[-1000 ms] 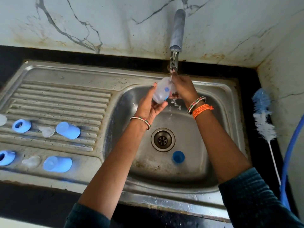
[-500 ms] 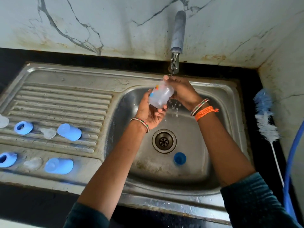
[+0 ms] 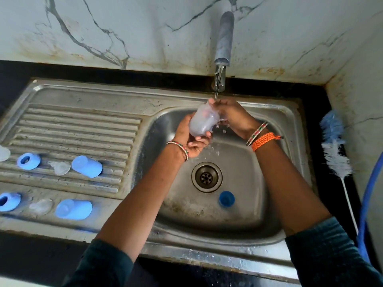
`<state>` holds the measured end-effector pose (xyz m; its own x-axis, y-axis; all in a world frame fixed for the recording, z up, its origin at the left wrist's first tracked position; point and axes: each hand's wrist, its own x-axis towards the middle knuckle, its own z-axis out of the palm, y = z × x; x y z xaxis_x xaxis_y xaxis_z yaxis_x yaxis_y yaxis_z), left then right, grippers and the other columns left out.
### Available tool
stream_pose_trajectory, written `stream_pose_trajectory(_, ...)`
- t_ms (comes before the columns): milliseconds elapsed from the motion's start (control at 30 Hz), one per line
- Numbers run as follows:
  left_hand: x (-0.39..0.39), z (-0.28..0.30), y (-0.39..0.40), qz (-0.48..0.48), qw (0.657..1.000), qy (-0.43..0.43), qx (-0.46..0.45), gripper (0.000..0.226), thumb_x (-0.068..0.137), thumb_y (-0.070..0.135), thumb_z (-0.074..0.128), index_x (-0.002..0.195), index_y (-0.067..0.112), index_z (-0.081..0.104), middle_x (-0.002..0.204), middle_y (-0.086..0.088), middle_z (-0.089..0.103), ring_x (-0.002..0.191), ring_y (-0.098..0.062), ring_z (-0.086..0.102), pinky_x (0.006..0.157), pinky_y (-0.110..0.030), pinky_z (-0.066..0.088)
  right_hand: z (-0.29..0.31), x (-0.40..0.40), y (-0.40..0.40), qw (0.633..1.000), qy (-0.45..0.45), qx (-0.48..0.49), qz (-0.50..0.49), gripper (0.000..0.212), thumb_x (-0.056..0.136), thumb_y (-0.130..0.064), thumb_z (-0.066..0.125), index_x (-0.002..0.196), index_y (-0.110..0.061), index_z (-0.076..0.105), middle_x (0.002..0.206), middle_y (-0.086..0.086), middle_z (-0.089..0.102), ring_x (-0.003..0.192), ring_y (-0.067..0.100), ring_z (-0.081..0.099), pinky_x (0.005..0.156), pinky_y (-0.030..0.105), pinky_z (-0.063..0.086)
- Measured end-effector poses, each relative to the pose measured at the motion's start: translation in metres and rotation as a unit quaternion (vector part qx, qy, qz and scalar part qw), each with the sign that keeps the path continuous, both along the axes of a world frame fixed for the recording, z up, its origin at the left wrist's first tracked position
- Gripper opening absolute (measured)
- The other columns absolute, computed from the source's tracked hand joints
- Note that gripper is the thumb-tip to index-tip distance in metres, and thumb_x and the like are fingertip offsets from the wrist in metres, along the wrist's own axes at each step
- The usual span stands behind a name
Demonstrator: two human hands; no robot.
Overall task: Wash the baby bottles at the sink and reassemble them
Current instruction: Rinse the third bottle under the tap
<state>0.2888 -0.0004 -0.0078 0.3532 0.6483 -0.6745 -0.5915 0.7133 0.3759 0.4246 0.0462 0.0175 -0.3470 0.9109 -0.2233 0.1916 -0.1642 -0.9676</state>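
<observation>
A clear baby bottle (image 3: 202,122) is held over the sink basin (image 3: 248,183), just under the running tap (image 3: 222,52). My left hand (image 3: 190,139) cups its lower end with curled fingers. My right hand (image 3: 232,116) grips its upper end near the water stream. Droplets fall below the bottle. On the drainboard (image 3: 78,125) lie two blue caps (image 3: 87,166) (image 3: 73,209), two blue collar rings (image 3: 28,161) (image 3: 9,201) and two clear nipples (image 3: 60,167) (image 3: 41,206). A blue part (image 3: 226,199) rests in the basin beside the drain (image 3: 206,177).
A bottle brush (image 3: 335,154) with blue and white bristles leans on the dark counter at the right. A blue hose (image 3: 366,214) curves down the right edge. A clear piece (image 3: 3,154) shows at the far left edge. Marble wall stands behind the tap.
Both hands have turned the bottle under the stream; its lower end has dropped into my left palm. The parts on the drainboard have not moved.
</observation>
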Motion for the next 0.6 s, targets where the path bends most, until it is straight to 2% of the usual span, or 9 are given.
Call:
stream_pose_trajectory(67, -0.004, -0.003, 0.001, -0.014, 0.999, -0.019, -0.025, 0.054, 0.091, 0.051, 0.035, 0.088, -0.001, 0.051, 0.055, -0.008, 0.05, 0.031, -0.006, 0.039, 0.024, -0.011, 0.025, 0.0, 0.004, -0.001, 0.998, 0.045, -0.025, 0.02, 0.024, 0.096, -0.021, 0.053, 0.1, 0.0, 0.065, 0.087, 0.006, 0.062, 0.078, 0.014, 0.058, 0.067, 0.024, 0.048)
stream_pose_trajectory(133, 0.002, 0.002, 0.002, 0.009, 1.0, -0.008, -0.026, 0.053, 0.091, 0.048, 0.037, 0.091, -0.002, 0.054, 0.062, -0.012, 0.052, 0.037, -0.01, 0.044, 0.028, -0.013, 0.033, -0.005, 0.004, -0.001, 0.998, 0.039, -0.004, -0.054, 0.02, 0.089, -0.026, 0.064, 0.085, -0.006, 0.065, 0.082, 0.008, 0.062, 0.076, 0.018, 0.059, 0.066, 0.031, 0.05)
stream_pose_trajectory(200, 0.014, 0.007, 0.003, 0.072, 0.996, 0.045, 0.005, 0.043, 0.093, 0.042, 0.044, 0.096, 0.0, 0.056, 0.069, -0.014, 0.056, 0.046, -0.013, 0.05, 0.036, -0.016, 0.043, -0.012, -0.001, 0.001, 0.988, -0.02, 0.037, -0.15, 0.036, 0.082, -0.034, 0.072, 0.073, 0.0, 0.063, 0.071, 0.014, 0.058, 0.067, 0.022, 0.056, 0.061, 0.039, 0.05)
stream_pose_trajectory(267, 0.027, 0.007, 0.002, 0.129, 0.985, 0.105, 0.044, 0.032, 0.092, 0.037, 0.053, 0.092, 0.006, 0.059, 0.066, -0.008, 0.06, 0.055, -0.013, 0.054, 0.047, -0.02, 0.051, -0.018, -0.004, 0.002, 0.974, -0.086, 0.063, -0.202, 0.052, 0.08, -0.043, 0.072, 0.066, 0.006, 0.062, 0.062, 0.014, 0.056, 0.061, 0.021, 0.053, 0.061, 0.045, 0.051)
stream_pose_trajectory(300, 0.031, 0.005, 0.0, 0.139, 0.979, 0.135, 0.058, 0.03, 0.092, 0.039, 0.054, 0.088, 0.009, 0.06, 0.064, -0.005, 0.06, 0.057, -0.012, 0.054, 0.05, -0.021, 0.051, -0.019, -0.006, 0.003, 0.97, -0.102, 0.073, -0.209, 0.054, 0.081, -0.045, 0.07, 0.059, 0.003, 0.06, 0.057, 0.01, 0.055, 0.057, 0.019, 0.052, 0.06, 0.043, 0.05)
stream_pose_trajectory(367, 0.03, 0.006, -0.002, 0.113, 0.979, 0.155, 0.069, 0.04, 0.092, 0.049, 0.049, 0.082, 0.012, 0.059, 0.059, -0.003, 0.056, 0.049, -0.009, 0.048, 0.043, -0.016, 0.043, -0.018, -0.007, 0.002, 0.974, -0.096, 0.088, -0.185, 0.05, 0.086, -0.044, 0.065, 0.051, -0.011, 0.053, 0.048, -0.003, 0.05, 0.05, 0.009, 0.046, 0.054, 0.03, 0.039)
stream_pose_trajectory(433, 0.02, 0.006, -0.002, 0.051, 0.995, 0.073, 0.042, 0.052, 0.091, 0.056, 0.039, 0.079, 0.008, 0.054, 0.053, -0.004, 0.051, 0.037, -0.007, 0.04, 0.032, -0.012, 0.03, -0.013, -0.008, 0.0, 0.99, 0.005, 0.066, -0.125, 0.03, 0.088, -0.029, 0.066, 0.064, -0.014, 0.056, 0.058, -0.004, 0.054, 0.056, 0.007, 0.048, 0.058, 0.024, 0.04)
stream_pose_trajectory(500, 0.009, 0.007, -0.001, -0.009, 1.0, -0.03, 0.001, 0.058, 0.086, 0.058, 0.034, 0.078, 0.003, 0.051, 0.05, -0.003, 0.048, 0.029, -0.005, 0.035, 0.025, -0.011, 0.023, -0.007, -0.008, -0.003, 0.983, 0.169, 0.013, -0.074, 0.011, 0.087, -0.006, 0.062, 0.08, -0.013, 0.057, 0.078, 0.001, 0.067, 0.072, 0.01, 0.062, 0.066, 0.022, 0.05)
stream_pose_trajectory(600, 0.008, 0.004, -0.002, -0.059, 0.995, -0.081, -0.003, 0.065, 0.085, 0.062, 0.029, 0.076, 0.001, 0.052, 0.047, -0.001, 0.046, 0.026, -0.003, 0.033, 0.022, -0.013, 0.024, -0.002, -0.011, -0.005, 0.937, 0.341, -0.056, -0.055, 0.027, 0.079, 0.008, 0.06, 0.094, -0.012, 0.047, 0.086, 0.009, 0.071, 0.083, 0.018, 0.068, 0.074, 0.03, 0.056)
